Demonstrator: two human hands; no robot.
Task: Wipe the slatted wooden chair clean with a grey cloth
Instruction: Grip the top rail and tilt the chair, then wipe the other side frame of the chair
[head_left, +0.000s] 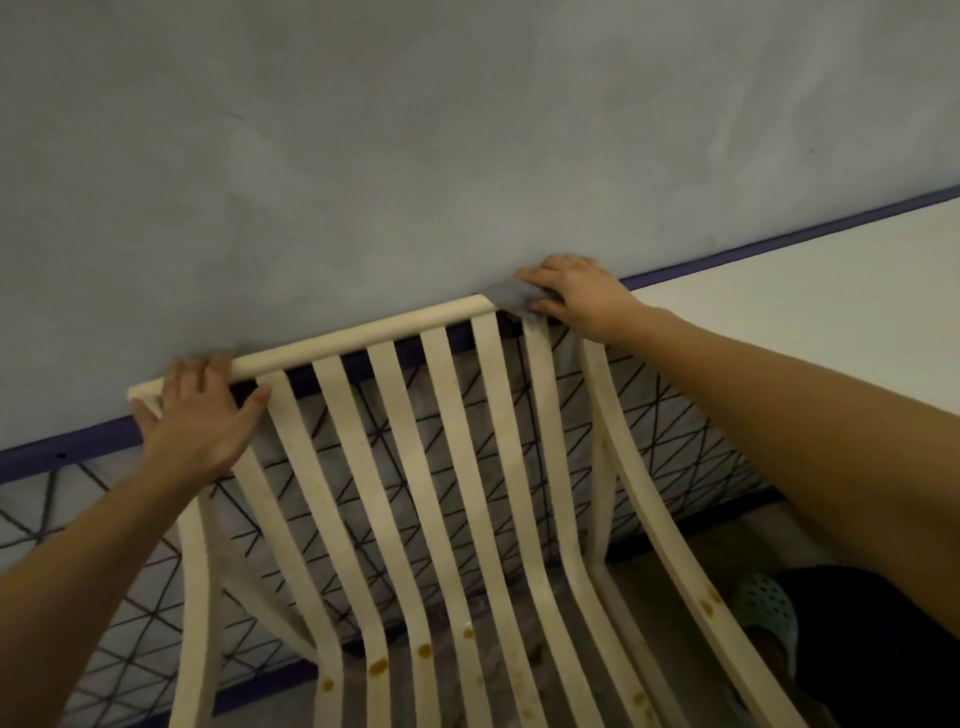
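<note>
A pale slatted wooden chair (436, 467) stands against a grey wall, seen from above its backrest. Brown stains dot the slats near the seat bend. My left hand (200, 415) grips the left end of the rounded top rail, fingers over the rail and thumb in front. At the rail's right end my right hand (576, 299) holds a grey cloth (506, 296) pressed onto the rail; the hand covers most of the cloth.
A bed with a white top (831, 270) and a purple-edged side panel (675, 415) patterned with black triangles runs behind the chair. A foot in a pale perforated clog (769, 613) stands on the floor at the lower right.
</note>
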